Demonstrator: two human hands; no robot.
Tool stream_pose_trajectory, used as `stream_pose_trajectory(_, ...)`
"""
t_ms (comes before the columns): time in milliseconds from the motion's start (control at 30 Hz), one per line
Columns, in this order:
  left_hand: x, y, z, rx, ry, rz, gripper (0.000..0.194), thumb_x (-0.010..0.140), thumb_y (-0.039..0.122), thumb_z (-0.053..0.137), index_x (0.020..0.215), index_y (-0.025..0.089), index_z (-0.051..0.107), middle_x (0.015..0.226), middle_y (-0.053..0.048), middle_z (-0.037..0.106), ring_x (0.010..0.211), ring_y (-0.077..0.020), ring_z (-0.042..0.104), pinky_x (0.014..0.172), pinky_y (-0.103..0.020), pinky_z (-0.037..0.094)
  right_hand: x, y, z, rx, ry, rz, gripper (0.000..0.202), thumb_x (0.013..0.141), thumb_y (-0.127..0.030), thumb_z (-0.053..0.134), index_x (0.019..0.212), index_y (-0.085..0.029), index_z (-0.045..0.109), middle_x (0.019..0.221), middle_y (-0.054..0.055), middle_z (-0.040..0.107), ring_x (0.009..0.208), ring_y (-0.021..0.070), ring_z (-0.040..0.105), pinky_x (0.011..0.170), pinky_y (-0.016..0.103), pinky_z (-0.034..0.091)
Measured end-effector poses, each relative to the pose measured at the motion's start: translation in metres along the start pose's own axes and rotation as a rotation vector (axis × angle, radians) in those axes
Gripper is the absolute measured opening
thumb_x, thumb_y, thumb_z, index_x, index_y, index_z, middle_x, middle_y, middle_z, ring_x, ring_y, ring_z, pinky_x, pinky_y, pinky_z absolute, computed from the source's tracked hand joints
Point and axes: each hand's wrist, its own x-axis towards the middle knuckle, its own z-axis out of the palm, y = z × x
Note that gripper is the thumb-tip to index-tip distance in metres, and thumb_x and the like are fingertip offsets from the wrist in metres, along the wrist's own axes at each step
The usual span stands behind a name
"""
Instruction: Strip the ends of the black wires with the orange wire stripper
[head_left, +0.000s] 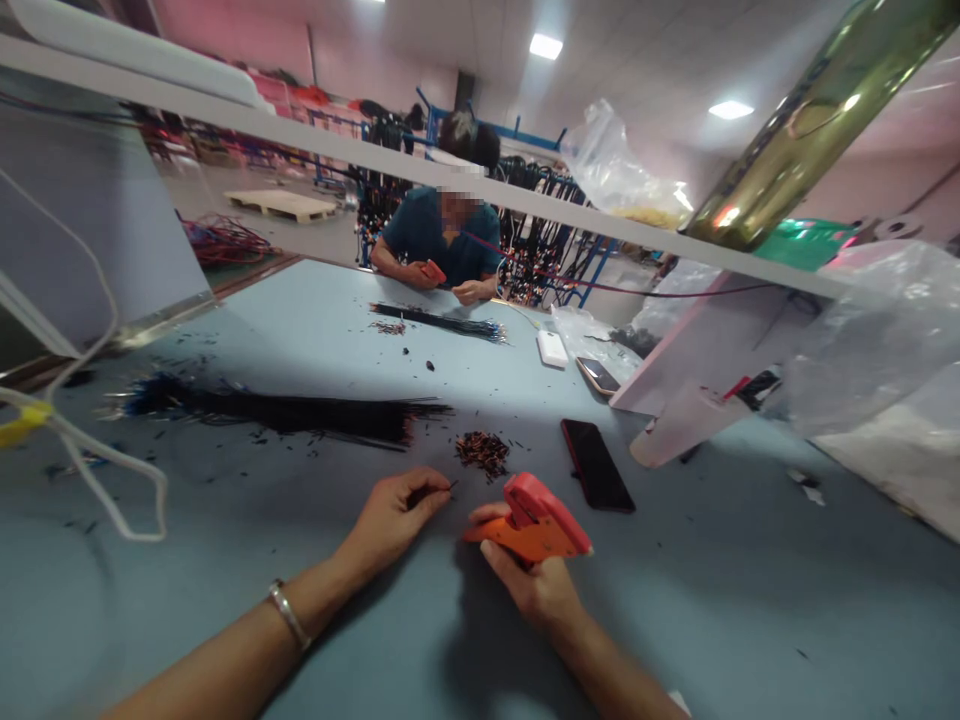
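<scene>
My left hand [405, 508], with a bracelet at the wrist, pinches a tiny dark piece between thumb and fingertips, just above the table. To its right, my right hand [529, 575] is wrapped round a red and orange hand tool [544, 520], its orange end pointing left towards my left hand. A small heap of short copper-coloured and dark pieces [482, 455] lies just beyond both hands. Behind my left hand a long bundle of black wires [300, 412] lies across the table, its blue and silver ends at the left.
A dark phone [598, 465] lies right of the heap, near a leaning translucent cup [686, 428]. White cable [112, 500] loops at the left. Across the table [750, 600], a person [439, 235] holds a red tool near another wire bundle [439, 322]. A shelf bar crosses overhead.
</scene>
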Motion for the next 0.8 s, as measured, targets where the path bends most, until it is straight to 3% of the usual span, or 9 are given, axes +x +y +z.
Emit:
stream_pose_trajectory(133,-0.0004,-0.0001,0.0007,-0.003,-0.01,-0.021,0.018,0.077,0.032,0.056,0.076,0.015,0.064,0.069,-0.002,0.064,0.068,-0.0161,0.057,0.065,-0.025,0.044,0.0001,0.0016,-0.0012,-0.003,-0.011,-0.013,0.018,0.088,-0.029,0.054,0.105,-0.024,0.057,0.096,0.005,0.067,0.089,0.0197,0.064,0.078,0.031,0.053)
stream_pose_trajectory(333,0.0,-0.0032,0.0017,-0.038,-0.03,0.009,0.015,0.077,0.029,0.058,0.074,0.015,0.064,0.07,-0.001,0.061,0.068,-0.015,0.054,0.064,-0.025,0.041,-0.0008,0.0029,-0.0033,-0.173,-0.064,-0.068,0.015,0.088,-0.027,0.055,0.102,-0.026,0.061,0.104,0.005,0.067,0.1,0.0209,0.062,0.091,0.034,0.048)
stream_pose_trajectory(567,0.0006,-0.0042,0.0009,-0.052,-0.065,0.042,0.012,0.078,0.023,0.058,0.075,0.015,0.065,0.074,-0.002,0.063,0.073,-0.0155,0.057,0.07,-0.025,0.042,-0.0001,0.0034,-0.0023,-0.115,-0.059,-0.018,0.016,0.088,-0.027,0.054,0.103,-0.024,0.06,0.104,0.005,0.065,0.094,0.0186,0.063,0.087,0.03,0.05)
stream_pose_trajectory(800,-0.0019,-0.0042,0.0023,-0.02,-0.144,0.072,0.01,0.078,0.021,0.058,0.076,0.015,0.065,0.072,-0.001,0.06,0.07,-0.0135,0.052,0.066,-0.024,0.039,-0.001,0.0051,-0.0013,-0.05,-0.054,0.004,0.016,0.088,-0.028,0.055,0.103,-0.023,0.06,0.1,0.005,0.066,0.09,0.0192,0.065,0.084,0.03,0.052)
